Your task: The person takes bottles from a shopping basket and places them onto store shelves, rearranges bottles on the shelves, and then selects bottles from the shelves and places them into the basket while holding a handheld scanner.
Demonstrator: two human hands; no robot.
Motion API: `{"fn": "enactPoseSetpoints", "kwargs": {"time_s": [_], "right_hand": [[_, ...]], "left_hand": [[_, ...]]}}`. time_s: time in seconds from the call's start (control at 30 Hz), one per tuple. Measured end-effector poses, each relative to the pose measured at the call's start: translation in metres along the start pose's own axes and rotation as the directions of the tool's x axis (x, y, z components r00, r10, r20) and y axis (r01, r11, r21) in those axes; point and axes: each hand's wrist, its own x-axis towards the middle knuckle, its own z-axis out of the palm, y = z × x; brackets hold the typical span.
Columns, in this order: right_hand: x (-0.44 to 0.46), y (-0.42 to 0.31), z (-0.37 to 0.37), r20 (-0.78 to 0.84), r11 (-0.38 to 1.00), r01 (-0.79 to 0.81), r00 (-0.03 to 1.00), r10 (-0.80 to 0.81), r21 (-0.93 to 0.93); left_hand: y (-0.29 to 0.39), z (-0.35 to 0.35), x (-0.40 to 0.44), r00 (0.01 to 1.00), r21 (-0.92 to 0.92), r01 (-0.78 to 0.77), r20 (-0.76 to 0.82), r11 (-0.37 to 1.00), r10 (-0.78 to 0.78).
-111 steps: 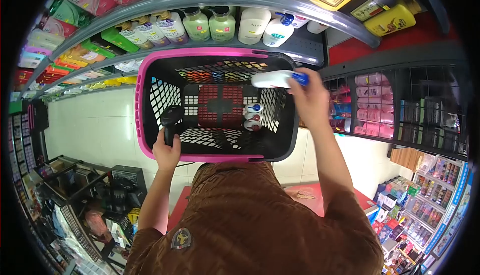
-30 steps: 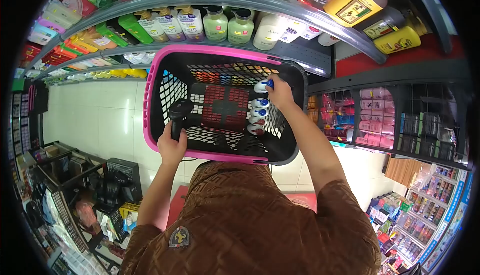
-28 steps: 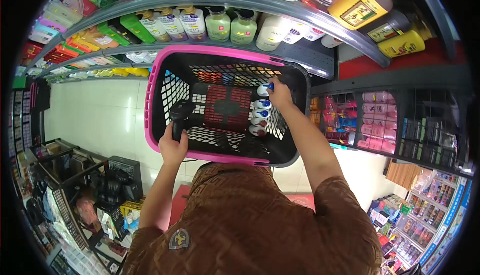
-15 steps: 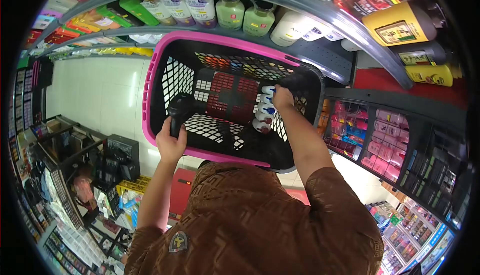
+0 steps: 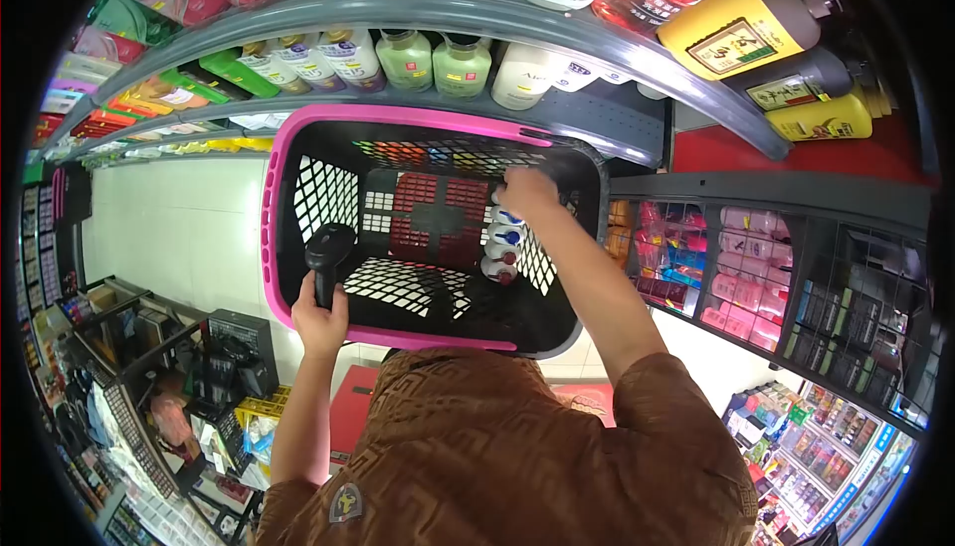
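A black basket with a pink rim [image 5: 271, 208] stands in front of me, below the shelf. My left hand [image 5: 320, 319] is closed around the handle of a black handheld scanner [image 5: 331, 246] over the basket's left front part. Inside, along the right end, several white pump bottles [image 5: 501, 235] stand in a row, with blue and dark red tops. My right hand [image 5: 529, 193] reaches in at the back end of that row, fingers bent and blurred. What its fingers hold, if anything, is hidden.
Curved shelves [image 5: 398, 11] with shampoo and lotion bottles run behind the basket. At the right is a wire rack [image 5: 741, 277] of pink packs. Black crates and goods [image 5: 237, 357] stand at the lower left, and a red stool [image 5: 350, 412] is beside me.
Over the last seconds a white blue-topped bottle went with my right hand from above the basket's right rim down into the row. The view has shifted; the scanner stays in my left hand.
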Motion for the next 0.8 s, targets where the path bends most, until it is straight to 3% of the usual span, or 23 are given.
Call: {"fn": "enactPoseSetpoints", "kwargs": {"time_s": [0.03, 0.1, 0.17, 0.23, 0.33, 0.4, 0.5, 0.6, 0.73, 0.8], "right_hand": [[-0.006, -0.011, -0.034, 0.027, 0.993, 0.080, 0.996, -0.082, 0.092], [-0.018, -0.015, -0.083, -0.384, 0.959, 0.124, 0.923, -0.017, 0.255], [-0.002, 0.004, -0.120, -0.603, 0.886, 0.214, 0.793, 0.088, 0.411], [0.037, 0.027, -0.141, -0.681, 0.901, 0.088, 0.687, 0.255, 0.426], [0.085, 0.038, -0.156, -0.731, 0.915, 0.096, 0.637, 0.246, 0.392], [0.129, 0.059, -0.157, -0.706, 0.997, 0.081, 0.706, -0.062, -0.005], [0.143, 0.067, -0.159, -0.666, 0.989, 0.096, 0.731, -0.148, -0.115], [0.095, 0.036, -0.176, -0.668, 0.987, 0.160, 0.732, -0.134, -0.023], [0.094, 0.058, -0.155, -0.730, 0.956, 0.281, 0.671, -0.129, 0.090], [0.077, 0.064, -0.153, -0.657, 0.996, 0.037, 0.754, 0.021, 0.075]], "left_hand": [[0.002, -0.001, -0.001, 1.000, -0.006, 0.005, -0.002, 1.000, -0.005], [0.007, -0.004, 0.000, 0.998, 0.001, 0.054, 0.022, 0.999, -0.054], [0.005, -0.005, -0.001, 0.999, 0.023, 0.048, 0.022, 0.999, -0.049], [0.001, -0.004, -0.001, 1.000, 0.055, 0.022, 0.020, 0.998, -0.023], [0.000, -0.002, -0.001, 0.999, 0.029, -0.037, -0.026, 0.999, 0.038], [0.002, -0.004, -0.002, 1.000, 0.027, 0.005, -0.016, 1.000, -0.005], [0.001, -0.005, -0.003, 0.999, 0.024, 0.039, -0.008, 0.999, -0.039], [0.004, -0.005, -0.003, 0.999, 0.012, 0.032, -0.021, 0.999, -0.032], [0.000, -0.006, -0.003, 0.999, 0.021, 0.030, -0.019, 0.999, -0.030], [-0.006, -0.004, -0.005, 1.000, 0.027, 0.007, -0.028, 1.000, -0.006]]}}
